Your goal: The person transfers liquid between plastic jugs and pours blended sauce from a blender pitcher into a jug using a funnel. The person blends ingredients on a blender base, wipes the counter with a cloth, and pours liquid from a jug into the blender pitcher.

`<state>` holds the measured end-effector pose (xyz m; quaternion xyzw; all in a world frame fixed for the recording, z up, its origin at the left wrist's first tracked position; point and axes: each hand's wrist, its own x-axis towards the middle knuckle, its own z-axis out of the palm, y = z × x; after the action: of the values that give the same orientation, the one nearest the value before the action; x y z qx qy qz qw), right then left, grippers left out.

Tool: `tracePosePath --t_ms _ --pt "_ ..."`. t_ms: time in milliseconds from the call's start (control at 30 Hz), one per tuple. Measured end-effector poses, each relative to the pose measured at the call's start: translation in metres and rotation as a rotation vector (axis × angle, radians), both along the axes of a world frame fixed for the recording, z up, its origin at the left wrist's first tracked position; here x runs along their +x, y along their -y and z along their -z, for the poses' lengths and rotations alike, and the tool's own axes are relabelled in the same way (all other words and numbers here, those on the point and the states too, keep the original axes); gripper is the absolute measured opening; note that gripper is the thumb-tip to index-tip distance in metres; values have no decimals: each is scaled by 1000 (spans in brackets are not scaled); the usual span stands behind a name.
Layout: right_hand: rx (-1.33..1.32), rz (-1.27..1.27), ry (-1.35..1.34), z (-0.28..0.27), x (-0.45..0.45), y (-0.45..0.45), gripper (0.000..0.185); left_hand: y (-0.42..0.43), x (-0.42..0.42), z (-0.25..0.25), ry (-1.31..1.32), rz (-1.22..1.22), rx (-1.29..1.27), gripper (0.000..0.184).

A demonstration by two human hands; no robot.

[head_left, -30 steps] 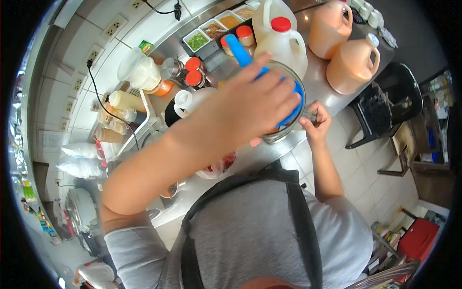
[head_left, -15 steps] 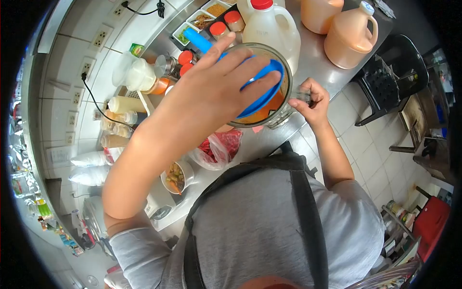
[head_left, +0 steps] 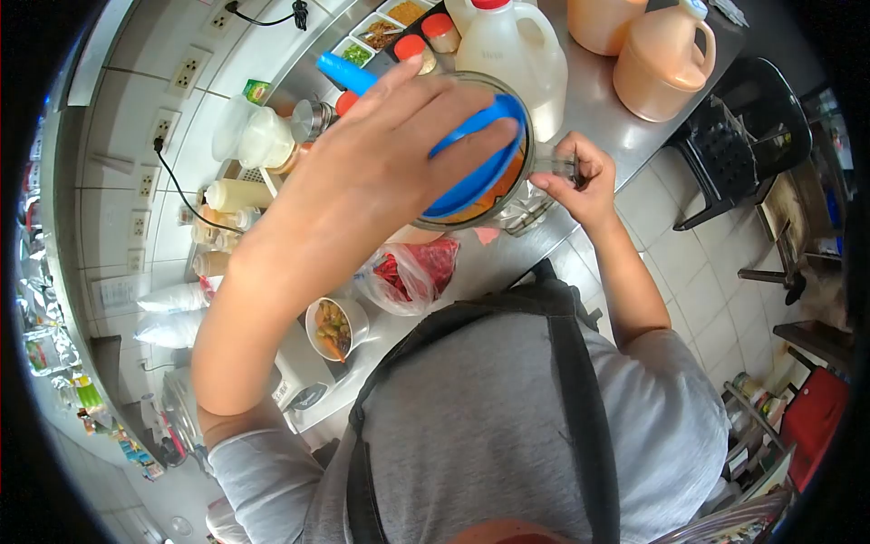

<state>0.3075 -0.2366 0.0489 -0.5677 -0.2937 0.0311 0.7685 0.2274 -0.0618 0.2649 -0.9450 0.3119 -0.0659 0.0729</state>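
A clear blender-style jug point(head_left: 519, 204) with orange contents is tipped over the steel counter. My right hand point(head_left: 587, 177) is closed around its handle on the right side. At the jug's mouth, my left hand point(head_left: 390, 145) is closed over a blue plastic utensil point(head_left: 494, 136) with a broad rounded head. The utensil's handle point(head_left: 346, 72) sticks out beyond my hand to the upper left. My fingers cover much of its head, so I cannot make out its exact kind. Below the jug lies a clear plastic bag of red food point(head_left: 412, 276).
A white tub point(head_left: 361, 322) of chopped vegetables stands near my left forearm. Behind the jug are a large translucent jug point(head_left: 507, 59), orange-filled jugs point(head_left: 662, 68) and red-lidded jars point(head_left: 441, 32). Squeeze bottles point(head_left: 237, 195) line the wall side. A black chair point(head_left: 743, 136) stands right.
The jug and both hands have shifted slightly left and up. The blue utensil has moved left with my left hand, and the jug looks more tilted.
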Motion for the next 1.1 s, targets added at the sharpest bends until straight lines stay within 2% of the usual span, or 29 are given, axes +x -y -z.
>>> tracePosePath --t_ms 67,200,267,300,367,400,433,500,633,733,867,933,967,1033,1067,1100 --pt "2 -11 -18 -5 -2 -2 32 -5 2 6 -74 -34 34 48" --pt "-5 -19 1 -2 0 -2 31 -21 0 -8 0 -65 -7 61" --pt "-17 -14 -13 -5 0 1 31 -30 -4 -14 -34 -145 -193 73" --pt "-29 -9 -30 -6 0 2 30 -36 -6 -12 -35 -142 -186 73" --pt "-6 -15 -34 -4 0 3 30 -47 -15 0 15 -245 -467 73" --pt "10 -24 -35 -4 0 2 30 -50 -20 1 8 -374 -509 79" --pt "14 -26 -36 -5 -1 2 30 -57 -24 6 9 -377 -505 79" --pt "-18 -44 -27 -10 -2 1 31 -69 -34 18 -31 -469 -956 83" --pt "-37 -84 -36 -8 -1 -1 32 -79 -44 29 -36 -530 -1096 92" --pt "1 -80 100 -7 1 -4 33 -77 -49 32 -28 -593 -1179 95" --pt "-85 -116 -27 -14 0 -4 33 -81 -53 37 37 -608 -1252 93" --pt "-116 -125 -42 -18 1 -4 32 -91 -56 46 103 -547 -1453 81" --pt "-119 -136 -74 -20 1 -4 29 -93 -57 48 111 -554 -1457 81" --pt "-125 -159 -102 -21 2 -3 25 -97 -59 51 172 -511 -1743 71" --pt "-136 -160 -118 -21 2 -2 23 -104 -58 55 218 -416 -1820 63" --pt "-147 -162 -134 -21 4 -1 21 -106 -58 57 233 -422 -1823 63"
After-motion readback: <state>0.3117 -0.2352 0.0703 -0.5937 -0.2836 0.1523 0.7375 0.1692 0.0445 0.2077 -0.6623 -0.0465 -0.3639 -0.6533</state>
